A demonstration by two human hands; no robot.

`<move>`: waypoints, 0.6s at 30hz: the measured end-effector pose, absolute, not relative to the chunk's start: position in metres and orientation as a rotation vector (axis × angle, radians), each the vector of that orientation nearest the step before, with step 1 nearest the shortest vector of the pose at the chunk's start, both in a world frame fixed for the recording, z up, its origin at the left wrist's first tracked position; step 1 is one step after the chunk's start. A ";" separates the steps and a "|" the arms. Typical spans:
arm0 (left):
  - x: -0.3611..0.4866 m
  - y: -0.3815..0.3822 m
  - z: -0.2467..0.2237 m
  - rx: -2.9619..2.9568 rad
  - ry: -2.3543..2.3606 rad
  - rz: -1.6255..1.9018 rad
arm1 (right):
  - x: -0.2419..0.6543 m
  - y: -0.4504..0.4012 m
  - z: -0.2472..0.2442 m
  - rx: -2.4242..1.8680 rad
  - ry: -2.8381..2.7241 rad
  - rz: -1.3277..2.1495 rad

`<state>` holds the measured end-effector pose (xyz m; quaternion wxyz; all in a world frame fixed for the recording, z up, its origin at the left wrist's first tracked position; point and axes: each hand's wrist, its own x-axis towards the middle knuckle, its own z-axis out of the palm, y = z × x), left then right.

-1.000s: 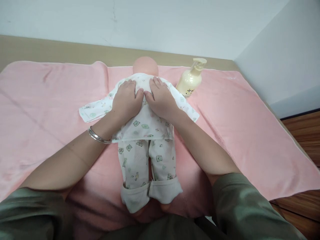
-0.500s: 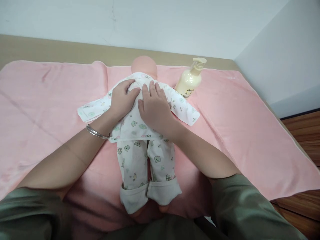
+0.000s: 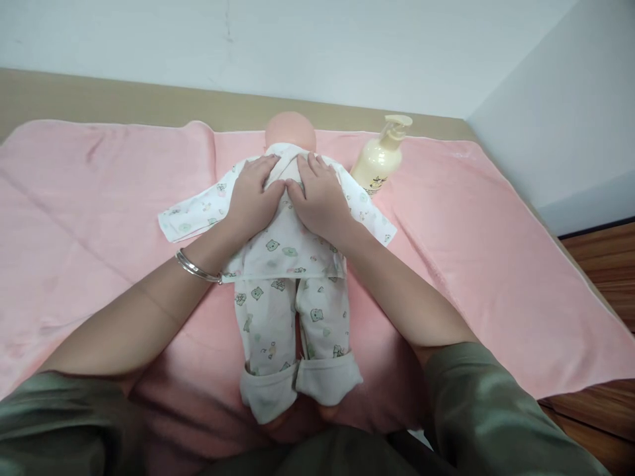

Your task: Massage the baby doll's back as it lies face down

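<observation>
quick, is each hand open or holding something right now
Left hand: open, palm down on the patterned shirt.
Right hand: open, palm down on the same shirt.

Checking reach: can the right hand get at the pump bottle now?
Probably yes: the right hand rests nearby on the shirt; a sleeve partly hides the pump bottle, but its top is clear.

Pale wall at twelve o'clock, faintly marked; second wall at two. Tan tabletop at ten. Brown wood-grain surface at three. Light soft.
</observation>
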<state>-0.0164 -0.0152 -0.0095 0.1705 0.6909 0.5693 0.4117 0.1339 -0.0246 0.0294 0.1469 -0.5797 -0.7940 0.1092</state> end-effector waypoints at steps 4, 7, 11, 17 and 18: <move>-0.021 -0.011 -0.011 1.926 1.600 1.174 | 0.125 -0.048 0.033 -1.700 -2.327 0.237; -0.019 -0.012 -0.011 1.952 1.586 1.179 | 0.122 -0.058 0.035 -1.658 -2.376 0.175; -0.017 -0.015 -0.010 1.951 1.557 1.205 | 0.129 -0.043 0.034 -1.576 -2.418 0.228; -0.016 -0.017 -0.006 1.940 1.543 1.186 | 0.141 -0.012 0.021 -1.448 -2.359 0.331; -0.015 -0.018 -0.005 1.944 1.544 1.186 | 0.142 -0.012 0.022 -1.442 -2.349 0.335</move>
